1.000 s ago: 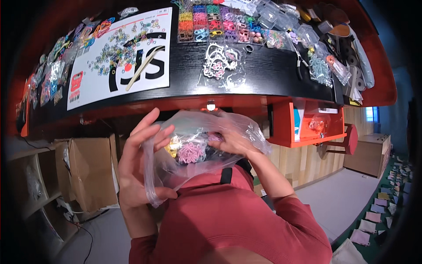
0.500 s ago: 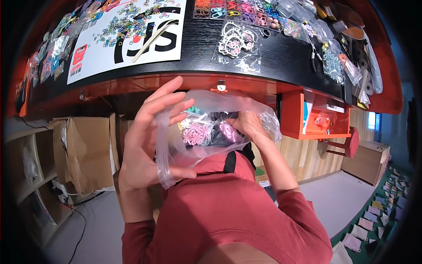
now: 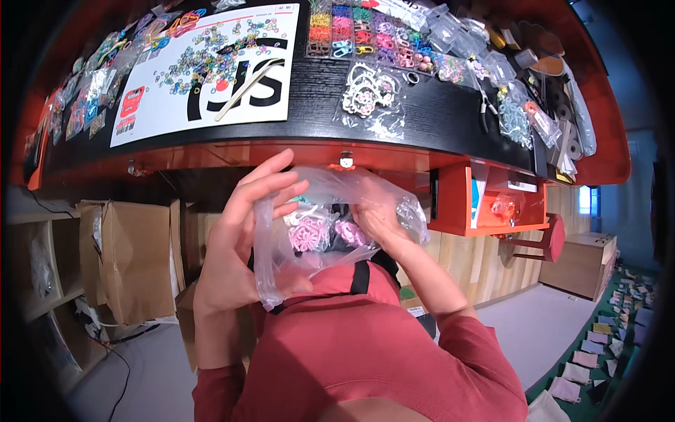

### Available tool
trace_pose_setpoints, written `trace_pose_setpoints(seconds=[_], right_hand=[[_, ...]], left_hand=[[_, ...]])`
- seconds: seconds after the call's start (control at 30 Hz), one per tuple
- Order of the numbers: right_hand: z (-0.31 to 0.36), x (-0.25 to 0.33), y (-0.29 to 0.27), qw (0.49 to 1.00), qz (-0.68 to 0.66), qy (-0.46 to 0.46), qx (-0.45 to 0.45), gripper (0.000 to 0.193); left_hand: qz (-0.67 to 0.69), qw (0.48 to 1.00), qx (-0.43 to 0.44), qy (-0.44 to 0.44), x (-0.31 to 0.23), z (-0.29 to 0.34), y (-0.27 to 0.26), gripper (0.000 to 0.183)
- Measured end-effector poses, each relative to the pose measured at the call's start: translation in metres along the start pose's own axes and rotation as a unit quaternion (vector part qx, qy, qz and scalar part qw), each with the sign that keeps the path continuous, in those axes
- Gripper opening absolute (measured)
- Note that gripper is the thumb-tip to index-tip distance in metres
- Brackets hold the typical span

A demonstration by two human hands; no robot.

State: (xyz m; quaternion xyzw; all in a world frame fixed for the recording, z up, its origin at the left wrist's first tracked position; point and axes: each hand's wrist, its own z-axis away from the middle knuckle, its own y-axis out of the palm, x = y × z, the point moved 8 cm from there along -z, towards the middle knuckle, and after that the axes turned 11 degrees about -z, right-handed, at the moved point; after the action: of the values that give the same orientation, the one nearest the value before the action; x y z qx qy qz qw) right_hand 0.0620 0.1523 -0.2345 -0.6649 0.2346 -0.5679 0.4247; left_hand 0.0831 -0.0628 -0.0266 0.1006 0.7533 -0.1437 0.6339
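Observation:
A large clear plastic bag hangs in front of my body with its mouth spread wide. My left hand holds the bag's left rim, which is stretched over its thumb and fingers; the fingers are spread. Inside lie small clear packets: a pink looped bundle on the left, and a second pink looped bundle on the right. My right hand reaches into the bag, its fingers curled at the second bundle. Plastic film partly covers those fingertips.
Beyond the bag runs a black desk with a red edge. On it are a white board with scattered colourful rings, a compartment box of coloured clips, and packaged charms. A red drawer juts out right; a cardboard box stands left.
The desk sits slightly lower in the picture. My right hand has shifted a little left within the bag, still at the right pink bundle. My left hand keeps its hold on the rim.

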Motion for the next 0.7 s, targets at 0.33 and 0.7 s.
trace_pose_setpoints(seconds=[0.33,0.7], right_hand=[[0.009,0.03,-0.054,0.732,-0.654,0.164,0.098,0.032],[0.012,0.04,-0.064,0.692,-0.7,0.142,0.102,0.041]], left_hand=[[0.067,0.994,-0.074,-0.049,0.008,-0.001,-0.007,0.112],[0.091,0.99,-0.086,-0.059,0.009,0.0,-0.006,0.109]])
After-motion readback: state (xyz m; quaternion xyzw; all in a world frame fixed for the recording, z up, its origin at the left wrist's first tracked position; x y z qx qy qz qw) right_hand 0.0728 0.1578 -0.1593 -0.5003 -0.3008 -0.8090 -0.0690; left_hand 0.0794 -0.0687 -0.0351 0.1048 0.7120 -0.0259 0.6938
